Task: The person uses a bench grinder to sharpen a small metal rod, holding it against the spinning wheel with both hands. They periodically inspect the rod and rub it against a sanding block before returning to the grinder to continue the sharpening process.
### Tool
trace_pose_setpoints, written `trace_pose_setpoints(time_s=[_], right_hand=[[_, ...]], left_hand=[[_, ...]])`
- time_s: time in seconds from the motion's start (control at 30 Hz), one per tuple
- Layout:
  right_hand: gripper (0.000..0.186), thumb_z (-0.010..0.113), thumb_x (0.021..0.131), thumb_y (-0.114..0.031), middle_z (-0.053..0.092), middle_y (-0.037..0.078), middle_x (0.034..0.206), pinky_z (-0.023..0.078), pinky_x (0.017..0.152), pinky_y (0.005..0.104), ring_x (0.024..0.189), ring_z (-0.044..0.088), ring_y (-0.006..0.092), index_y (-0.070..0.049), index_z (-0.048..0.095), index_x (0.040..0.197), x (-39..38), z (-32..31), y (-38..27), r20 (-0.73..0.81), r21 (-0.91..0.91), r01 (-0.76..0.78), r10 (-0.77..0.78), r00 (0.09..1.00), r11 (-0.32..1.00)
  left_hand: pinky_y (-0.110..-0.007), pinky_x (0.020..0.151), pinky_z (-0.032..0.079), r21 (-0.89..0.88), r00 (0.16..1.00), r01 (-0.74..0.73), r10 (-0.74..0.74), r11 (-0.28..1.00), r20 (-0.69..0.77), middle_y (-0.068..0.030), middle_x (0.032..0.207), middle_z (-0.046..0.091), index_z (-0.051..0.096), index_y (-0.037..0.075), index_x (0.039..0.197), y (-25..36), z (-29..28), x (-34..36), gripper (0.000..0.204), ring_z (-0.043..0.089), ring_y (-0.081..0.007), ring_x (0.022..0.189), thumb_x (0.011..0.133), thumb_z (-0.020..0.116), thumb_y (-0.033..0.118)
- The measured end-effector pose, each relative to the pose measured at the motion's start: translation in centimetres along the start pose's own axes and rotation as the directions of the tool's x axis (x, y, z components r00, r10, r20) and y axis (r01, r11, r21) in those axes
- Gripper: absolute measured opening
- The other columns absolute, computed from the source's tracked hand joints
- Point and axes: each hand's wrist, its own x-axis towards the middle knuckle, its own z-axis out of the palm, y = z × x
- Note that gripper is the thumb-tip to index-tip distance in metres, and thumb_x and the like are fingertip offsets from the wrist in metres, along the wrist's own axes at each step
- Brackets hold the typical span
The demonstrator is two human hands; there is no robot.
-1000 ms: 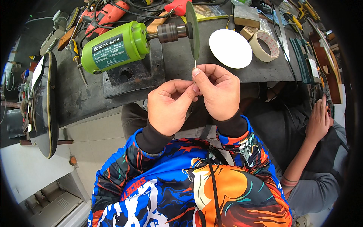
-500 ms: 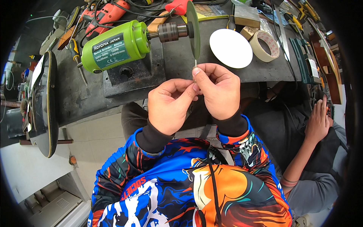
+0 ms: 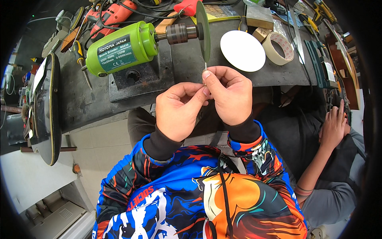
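Note:
My left hand and my right hand meet in front of a green bench grinder. Both are closed, thumbs and fingertips pinching a thin metal rod upright between them. Its upper tip meets the lower edge of a thin green disc; whether it touches or sits just short of it is hard to tell. A metal chuck on the grinder's shaft carries the disc, seen nearly edge-on. The rod's lower part is hidden by my fingers.
Right of the disc lie a white round disc and a tape roll. A screwdriver rests left of the grinder; a red power tool lies behind. At right, another person's hand works near the bench edge.
My hands and the rod stay practically where they were. At the right, the other person's hand has shifted slightly.

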Motion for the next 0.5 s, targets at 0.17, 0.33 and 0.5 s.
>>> trace_pose_setpoints(time_s=[0.17, 0.33, 0.5], right_hand=[[0.017, 0.066, 0.089, -0.009, 0.065, 0.006, 0.072, 0.049, 0.051, 0.0208, 0.059, 0.058, 0.0066, 0.008, 0.066, 0.091, 0.03, -0.06, 0.01, 0.001, -0.019, 0.003, -0.003, 1.000, 1.000], [0.018, 0.066, 0.089, -0.009, 0.065, 0.005, 0.072, 0.048, 0.051, 0.0208, 0.059, 0.058, 0.0065, 0.008, 0.066, 0.091, 0.08, -0.05, 0.09, -0.001, -0.018, 0.000, 0.000, 1.000, 1.000], [0.018, 0.067, 0.089, -0.009, 0.065, 0.005, 0.071, 0.048, 0.051, 0.0204, 0.059, 0.058, 0.0060, 0.008, 0.066, 0.091, 0.05, -0.06, 0.01, -0.003, -0.021, -0.001, 0.000, 1.000, 1.000]], left_hand=[[-0.024, 0.069, 0.053, 0.013, 1.000, -0.007, 0.007, 1.000, -0.003, -0.0105, 0.086, 0.072, 0.068, -0.007, 0.096, 0.00, -0.01, -0.01, 0.015, 0.066, -0.0118, 0.076, 0.089, 0.068, 0.007], [-0.024, 0.069, 0.053, 0.018, 1.000, -0.002, 0.002, 1.000, -0.008, -0.0101, 0.086, 0.072, 0.068, -0.006, 0.095, 0.02, 0.01, -0.01, 0.016, 0.065, -0.0115, 0.075, 0.089, 0.069, 0.008], [-0.024, 0.069, 0.053, 0.010, 1.000, -0.012, 0.012, 1.000, -0.004, -0.0103, 0.086, 0.072, 0.068, -0.007, 0.095, -0.03, -0.01, 0.01, 0.016, 0.065, -0.0116, 0.075, 0.089, 0.069, 0.008]])
